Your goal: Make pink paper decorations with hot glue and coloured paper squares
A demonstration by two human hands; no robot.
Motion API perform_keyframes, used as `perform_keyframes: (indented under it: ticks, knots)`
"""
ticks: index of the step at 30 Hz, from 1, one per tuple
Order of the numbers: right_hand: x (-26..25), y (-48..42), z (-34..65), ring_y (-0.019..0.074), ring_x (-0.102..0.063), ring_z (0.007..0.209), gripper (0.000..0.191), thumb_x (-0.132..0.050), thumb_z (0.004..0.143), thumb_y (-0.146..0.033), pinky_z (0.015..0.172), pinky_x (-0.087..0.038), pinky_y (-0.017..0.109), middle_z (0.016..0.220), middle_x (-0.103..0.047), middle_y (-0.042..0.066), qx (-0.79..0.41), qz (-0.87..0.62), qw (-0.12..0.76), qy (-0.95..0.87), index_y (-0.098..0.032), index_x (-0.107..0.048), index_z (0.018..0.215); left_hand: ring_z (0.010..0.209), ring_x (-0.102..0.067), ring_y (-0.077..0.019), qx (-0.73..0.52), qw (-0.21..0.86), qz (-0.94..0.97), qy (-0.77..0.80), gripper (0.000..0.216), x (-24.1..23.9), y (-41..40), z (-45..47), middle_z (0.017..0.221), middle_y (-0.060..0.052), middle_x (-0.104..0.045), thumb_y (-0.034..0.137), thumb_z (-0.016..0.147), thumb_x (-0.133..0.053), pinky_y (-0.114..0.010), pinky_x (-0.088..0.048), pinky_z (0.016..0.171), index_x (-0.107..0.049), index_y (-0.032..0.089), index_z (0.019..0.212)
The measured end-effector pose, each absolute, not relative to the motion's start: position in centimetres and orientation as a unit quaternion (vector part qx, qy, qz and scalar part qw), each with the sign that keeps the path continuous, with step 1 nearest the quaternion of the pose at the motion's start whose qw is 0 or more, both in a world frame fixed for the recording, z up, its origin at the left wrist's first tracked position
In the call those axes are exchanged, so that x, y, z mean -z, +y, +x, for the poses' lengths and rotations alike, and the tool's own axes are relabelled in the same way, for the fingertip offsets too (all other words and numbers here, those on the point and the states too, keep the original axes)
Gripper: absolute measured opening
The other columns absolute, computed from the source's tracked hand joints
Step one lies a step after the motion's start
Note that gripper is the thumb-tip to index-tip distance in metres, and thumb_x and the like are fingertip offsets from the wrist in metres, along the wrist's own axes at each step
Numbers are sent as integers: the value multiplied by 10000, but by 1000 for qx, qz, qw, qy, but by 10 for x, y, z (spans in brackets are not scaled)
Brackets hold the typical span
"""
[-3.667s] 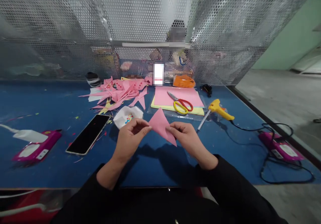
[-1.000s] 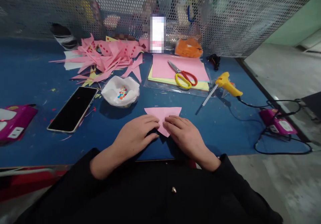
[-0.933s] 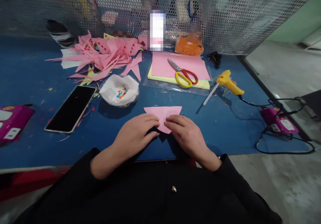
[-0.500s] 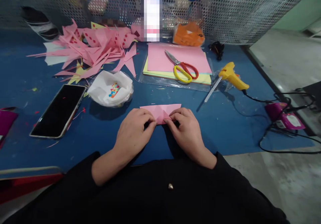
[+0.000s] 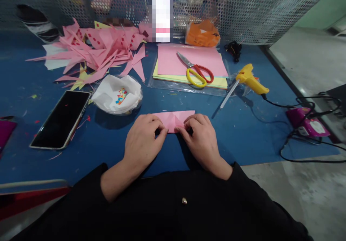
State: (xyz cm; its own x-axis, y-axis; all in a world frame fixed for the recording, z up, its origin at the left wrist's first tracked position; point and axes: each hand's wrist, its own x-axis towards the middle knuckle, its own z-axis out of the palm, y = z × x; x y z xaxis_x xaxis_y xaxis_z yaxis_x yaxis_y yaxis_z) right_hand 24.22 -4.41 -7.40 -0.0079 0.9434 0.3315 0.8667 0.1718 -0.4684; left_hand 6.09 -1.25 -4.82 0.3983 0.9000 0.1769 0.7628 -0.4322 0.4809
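Observation:
A small piece of folded pink paper [image 5: 173,119] lies across the near middle of the blue table, with a raised crease at its centre. My left hand [image 5: 144,136] pinches its near left part between thumb and curled fingers. On the other side, my right hand [image 5: 201,136] grips the near right part the same way, thumb close to the crease. Both hands partly cover the paper's ends. Beyond them, scissors [image 5: 196,71] with one red and one yellow handle rest on a stack of coloured paper [image 5: 173,59].
A paper-lined bowl [image 5: 104,98] holds small coloured scraps. Left of it lies a black phone [image 5: 61,120]; behind are pink paper cut-offs [image 5: 105,50]. A yellow glue gun [image 5: 251,79] stands at right, its cable running to a purple power strip [image 5: 306,122]. A metal mesh panel [image 5: 238,10] borders the back.
The hands keep hold of the pink paper and have barely moved; its folded part looks slightly flatter. The whole view has shifted a little.

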Motion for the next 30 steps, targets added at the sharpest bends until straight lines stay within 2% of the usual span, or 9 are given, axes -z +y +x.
perform_keyframes:
  ticks: [12, 30]
  knots:
    - [74, -44, 242, 256, -581, 860, 186, -643, 934, -271, 797, -479, 395, 884, -679, 93, -63, -638, 301, -705, -184, -632, 770, 898, -587, -243, -204, 173, 813, 517, 164, 49, -13, 61, 909, -55, -686, 215, 903, -635, -414, -476, 821, -657, 195, 741]
    - [76, -43, 243, 260, -561, 875, 208, -656, 917, -305, 794, -476, 408, 907, -654, 96, -65, -649, 293, -700, -210, -589, 744, 901, -580, -264, -202, 90, 831, 511, 216, 51, -16, 62, 909, -76, -674, 245, 912, -630, -434, -510, 808, -614, 209, 699]
